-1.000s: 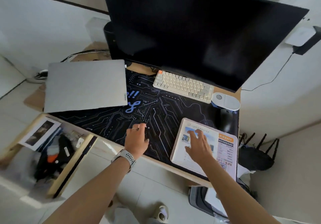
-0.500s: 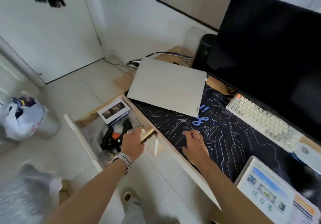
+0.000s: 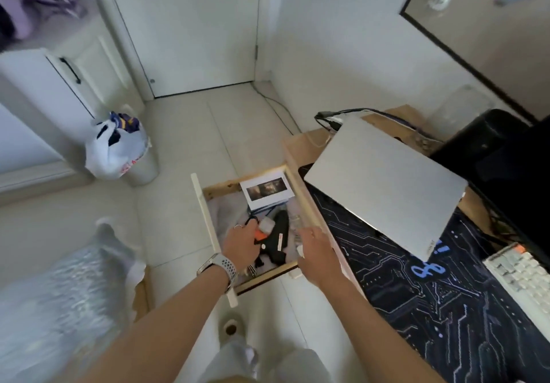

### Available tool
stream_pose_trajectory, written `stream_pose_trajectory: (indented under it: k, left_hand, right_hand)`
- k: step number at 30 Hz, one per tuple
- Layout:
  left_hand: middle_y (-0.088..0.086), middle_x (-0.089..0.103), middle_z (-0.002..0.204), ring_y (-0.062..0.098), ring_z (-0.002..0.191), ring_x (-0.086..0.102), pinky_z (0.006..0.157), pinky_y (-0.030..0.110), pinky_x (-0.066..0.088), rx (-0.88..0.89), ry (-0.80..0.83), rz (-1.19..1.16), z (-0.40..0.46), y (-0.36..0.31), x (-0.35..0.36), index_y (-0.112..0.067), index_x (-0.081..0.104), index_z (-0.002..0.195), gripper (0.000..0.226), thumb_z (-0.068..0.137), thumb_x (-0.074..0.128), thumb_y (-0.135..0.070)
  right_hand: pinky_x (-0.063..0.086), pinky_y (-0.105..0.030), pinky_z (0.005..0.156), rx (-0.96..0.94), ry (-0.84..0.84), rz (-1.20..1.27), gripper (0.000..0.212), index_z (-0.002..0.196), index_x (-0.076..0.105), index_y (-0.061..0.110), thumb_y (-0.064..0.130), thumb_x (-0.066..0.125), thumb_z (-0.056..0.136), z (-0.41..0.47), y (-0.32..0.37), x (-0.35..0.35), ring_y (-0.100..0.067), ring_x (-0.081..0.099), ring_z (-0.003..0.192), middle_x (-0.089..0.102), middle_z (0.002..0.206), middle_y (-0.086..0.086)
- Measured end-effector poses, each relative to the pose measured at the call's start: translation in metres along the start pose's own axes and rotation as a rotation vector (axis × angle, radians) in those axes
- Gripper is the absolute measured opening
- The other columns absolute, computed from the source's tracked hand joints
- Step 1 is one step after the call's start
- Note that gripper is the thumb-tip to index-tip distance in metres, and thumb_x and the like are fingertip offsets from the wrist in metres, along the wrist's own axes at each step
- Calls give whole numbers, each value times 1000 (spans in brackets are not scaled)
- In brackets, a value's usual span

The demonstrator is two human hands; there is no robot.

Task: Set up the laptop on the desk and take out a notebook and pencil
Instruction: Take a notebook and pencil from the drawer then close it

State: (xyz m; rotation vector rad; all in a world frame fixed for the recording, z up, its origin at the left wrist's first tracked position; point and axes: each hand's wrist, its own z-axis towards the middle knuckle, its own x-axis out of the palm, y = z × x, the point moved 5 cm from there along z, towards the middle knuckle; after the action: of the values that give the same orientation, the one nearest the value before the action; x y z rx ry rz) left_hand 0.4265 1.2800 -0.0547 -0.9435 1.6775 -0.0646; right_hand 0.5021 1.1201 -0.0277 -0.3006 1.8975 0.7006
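The left hand (image 3: 241, 244) reaches into the open drawer (image 3: 205, 216), fingers curled among clutter with no clear grip, the right hand (image 3: 315, 251) loosely open at the desk-side wall; the booklet stack (image 3: 266, 192), perhaps the notebook, lies beyond both, and the closed laptop (image 3: 384, 183) sits on the desk (image 3: 309, 141).

Home room with desk (image 3: 300, 144) and monitor (image 3: 506, 168), white door (image 3: 193, 25), tiled floor (image 3: 208, 132).

bench (image 3: 300, 144): wood, open drawer (image 3: 205, 219) at its side | on bench: dark circuit-print mat (image 3: 416, 293) | on mat: closed silver laptop (image 3: 384, 183), white keyboard (image 3: 523, 275) | behind: black monitor (image 3: 512, 168)
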Motion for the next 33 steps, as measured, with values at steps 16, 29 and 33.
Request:
stream_pose_trajectory:
  k: [16,29,33]
  left_hand:
    - [17,63,103,29,95,58,72,26,38,-147,188,-128,12,25,56,-3,56,106,19,90,47,-8]
    - [20,63,111,34,105,57,87,35,45,-288,326,-130,29,41,103,-3,59,112,28,88,43,-4]
    - [21,64,112,35,105,58,88,34,45,-316,394,-142,33,46,121,-1,58,110,26,90,43,-5]
  right_hand:
    - [48,-34,83,-276,382,-180,37,123,54,20,12,58,87,59,12,71,-26,51,107,48,117,-5]
    - [50,-36,76,-310,663,-275,32,103,71,29,11,51,86,91,0,115,-33,62,97,68,106,-12]
    - [47,-34,74,-290,719,-315,28,103,72,28,15,54,87,100,-4,128,-33,63,96,67,105,-13]
